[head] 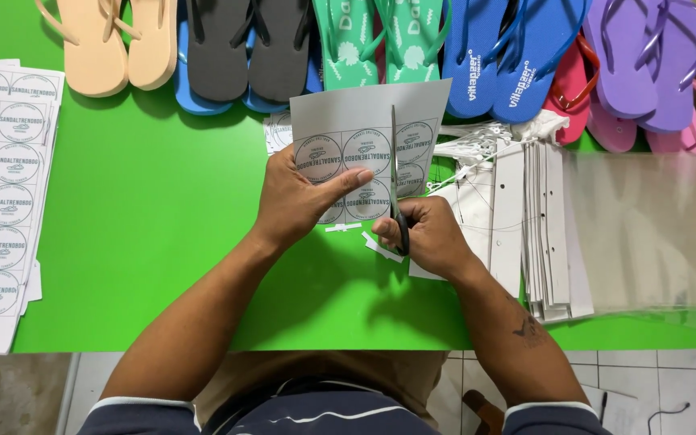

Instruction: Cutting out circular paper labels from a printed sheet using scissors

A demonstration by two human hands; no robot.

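My left hand (293, 198) grips a grey sheet of round printed labels (348, 121), holding it up over the green table (147, 209). My right hand (430, 235) holds a pair of scissors (396, 185), its blades running upward through the middle of the sheet between two columns of labels. Small white paper offcuts (380, 246) lie on the table just under both hands.
Rows of flip-flops (380, 40) in beige, black, green, blue, pink and purple line the far edge. A stack of uncut label sheets (2, 193) lies at the left. White card strips (549, 234) and clear plastic bags (654, 229) sit at the right.
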